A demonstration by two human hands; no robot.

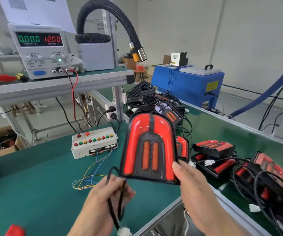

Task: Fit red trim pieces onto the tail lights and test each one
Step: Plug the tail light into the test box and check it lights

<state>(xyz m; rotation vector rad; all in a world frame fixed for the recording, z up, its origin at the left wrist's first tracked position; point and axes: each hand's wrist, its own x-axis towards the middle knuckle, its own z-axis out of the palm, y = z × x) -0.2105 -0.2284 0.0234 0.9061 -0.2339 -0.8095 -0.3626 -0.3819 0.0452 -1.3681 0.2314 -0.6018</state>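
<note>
Lamp (150, 149) is up in front of us, held above the green bench (35, 176), face toward the camera: red U-shaped trim round a black carbon-look centre w/ two orange bars. Our right hand (193, 189) grips it at the lower right corner, thumb on the face, other fingers hidden behind it. Our left hand (106, 198) is curled round the lamp's black cable (114, 206), which loops up beside the lamp's lower left corner and hangs down to a white plug (124, 231) at the bottom edge of view.

Behind the lamp on the bench sits a grey test box (93, 143) w/ rows of red, green and yellow buttons; thin coloured wires (89, 178) run from its front toward us and coil on the mat. On the shelf (52, 86) above left, a power supply (41, 51) reads 0.000 in green and 12.00 in red, green LED lit, red and black leads dropping from its front sockets. A black ribbed hose (113, 19) arches over next to it.

To our right, on the lower belt (222, 130), we see a pile of lamps (214, 148) w/ red trim, cables tangled among them, reaching toward the right edge. Further back lies another heap (147, 97), mostly black housings. A blue cabinet (188, 82) stands beyond the belt. A red piece (14, 229) shows at the bottom left, blurred, can't tell what.
</note>
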